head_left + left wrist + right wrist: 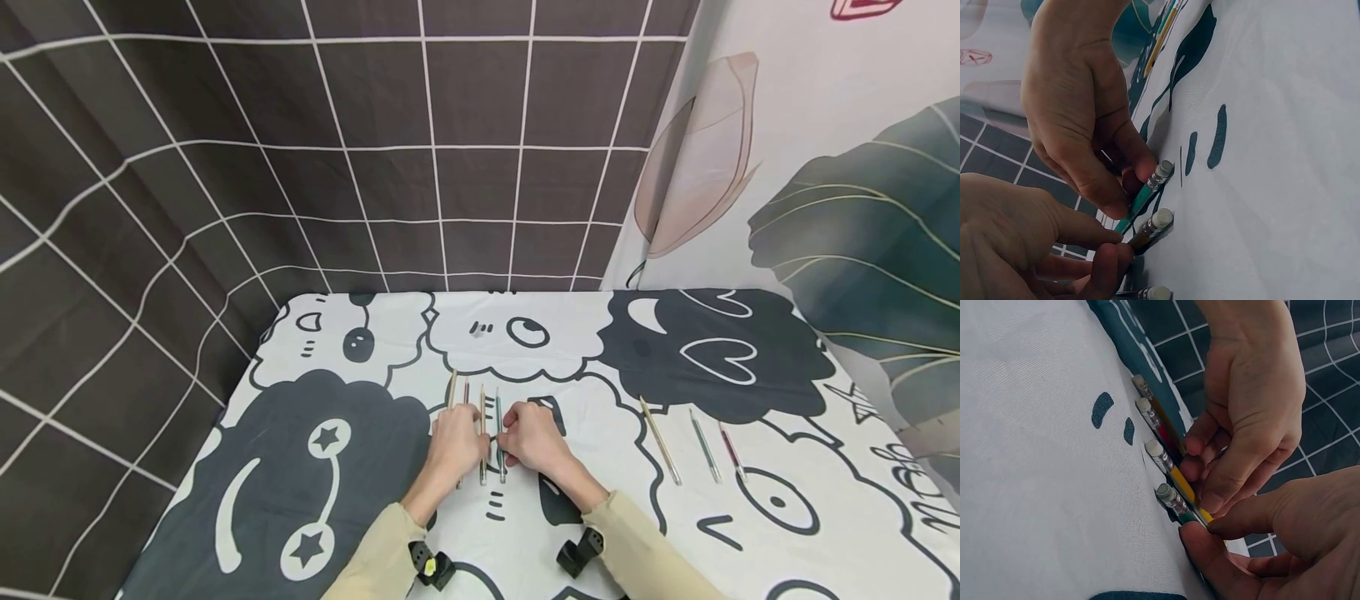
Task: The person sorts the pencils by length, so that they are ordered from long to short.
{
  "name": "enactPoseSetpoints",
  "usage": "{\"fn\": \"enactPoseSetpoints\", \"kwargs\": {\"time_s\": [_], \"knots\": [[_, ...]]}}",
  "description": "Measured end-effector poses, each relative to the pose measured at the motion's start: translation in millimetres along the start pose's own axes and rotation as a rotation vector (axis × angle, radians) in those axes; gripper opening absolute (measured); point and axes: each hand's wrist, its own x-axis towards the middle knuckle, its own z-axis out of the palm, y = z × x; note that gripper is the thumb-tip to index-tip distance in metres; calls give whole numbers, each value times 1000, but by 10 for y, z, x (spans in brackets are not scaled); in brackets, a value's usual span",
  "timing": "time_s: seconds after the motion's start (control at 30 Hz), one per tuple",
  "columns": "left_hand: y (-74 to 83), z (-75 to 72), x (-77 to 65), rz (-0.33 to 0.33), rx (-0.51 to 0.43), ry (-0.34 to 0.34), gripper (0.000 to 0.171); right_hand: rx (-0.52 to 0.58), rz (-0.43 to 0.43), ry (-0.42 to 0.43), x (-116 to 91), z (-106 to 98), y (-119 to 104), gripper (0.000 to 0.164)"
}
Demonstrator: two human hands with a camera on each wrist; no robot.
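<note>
Several eraser-tipped pencils lie side by side on the cloth under both hands. My left hand (457, 437) pinches a yellow pencil (1182, 484) between thumb and fingers. Right beside it, my right hand (532, 442) pinches a green pencil (1141, 201). These two pencils run nearly parallel, a small gap between their eraser ends. On the left side of the row are a red pencil (1164, 432) and another yellow pencil (1159, 407), both partly hidden by the left hand in the head view.
To the right, a yellow pencil (660, 442), a green pencil (705, 447) and a red pencil (731, 450) lie apart on the cartoon-print cloth (600, 550). A dark grid curtain (480, 100) hangs behind the table; a leaf-print curtain (862, 225) hangs at right.
</note>
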Motion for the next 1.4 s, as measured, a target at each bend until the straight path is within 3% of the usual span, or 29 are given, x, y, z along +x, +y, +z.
{"fn": "enactPoseSetpoints", "kwargs": {"time_s": [0.3,0.53,0.73,0.93,1.13,1.4], "knots": [[27,-24,-14,-34,-57,13,18,11,11,5,-29,-32,14,11],[-2,-71,-25,1,-98,93,11,83,8,39,-72,-119,67,11],[26,-68,-49,6,-116,115,6,106,12,94,-148,-255,96,9],[125,-12,-88,26,-157,145,5,60,-9,155,-219,-388,155,8],[260,76,-100,63,-260,185,5,52,3,193,-309,-548,231,10],[362,182,-103,32,-363,151,9,18,34,245,-404,-668,312,9]]}}
